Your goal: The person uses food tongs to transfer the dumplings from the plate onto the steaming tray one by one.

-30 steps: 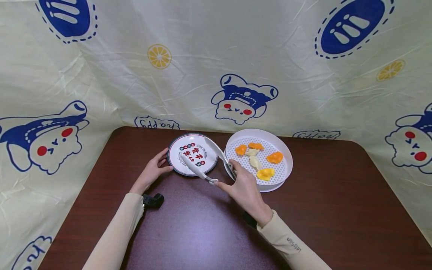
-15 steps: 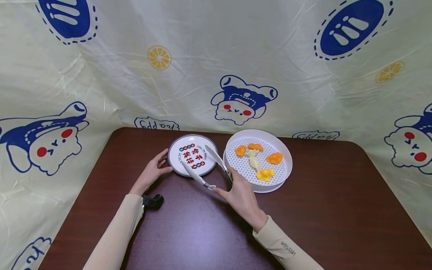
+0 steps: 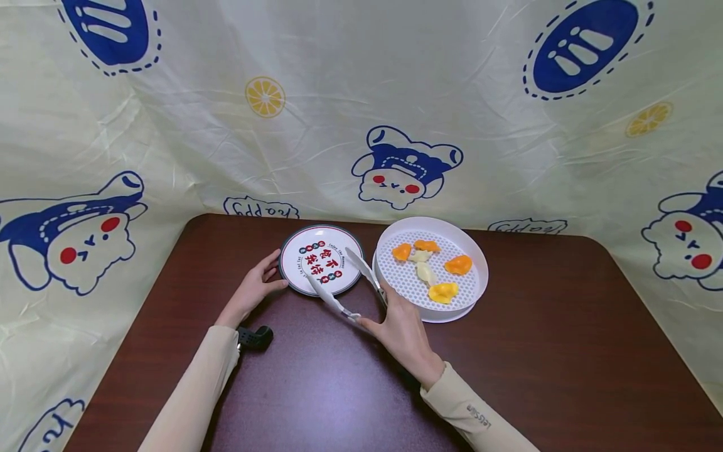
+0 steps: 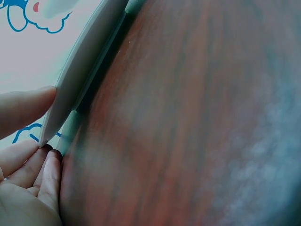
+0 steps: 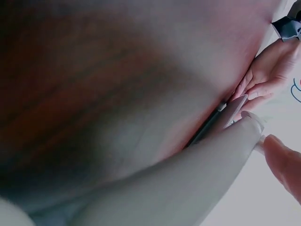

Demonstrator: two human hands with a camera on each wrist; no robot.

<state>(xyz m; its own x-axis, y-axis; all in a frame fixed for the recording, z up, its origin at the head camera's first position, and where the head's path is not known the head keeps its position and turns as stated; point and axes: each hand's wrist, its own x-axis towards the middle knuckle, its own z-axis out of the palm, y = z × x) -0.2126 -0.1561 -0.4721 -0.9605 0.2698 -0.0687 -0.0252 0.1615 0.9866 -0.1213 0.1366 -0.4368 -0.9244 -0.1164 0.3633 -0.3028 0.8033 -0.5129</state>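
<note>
My left hand [image 3: 252, 289] holds the left rim of a round white plate [image 3: 294, 263] with red lettering and a dark-edged border. In the left wrist view the thumb [image 4: 28, 108] lies against the plate's edge [image 4: 84, 61], with fingers at its end. My right hand [image 3: 403, 329] grips kitchen tongs [image 3: 327, 297] with white tips and metal arms. Their arms are spread apart, tips over the plate with nothing between them. One white tong arm [image 5: 178, 188] fills the lower part of the right wrist view, the thumb [image 5: 280, 162] beside it.
Right of the plate stands a round white steamer tray [image 3: 480, 263] with a perforated base. On it lie several dumpling-like pieces, orange [image 3: 458, 265], yellow [image 3: 443, 292] and pale [image 3: 426, 274]. The brown table [image 3: 565, 326] ends at a printed curtain [image 3: 316, 144].
My right hand has shifted slightly left and toward me, and the tong tips have moved a little nearer to me over the plate. My left hand stays at the plate's rim.
</note>
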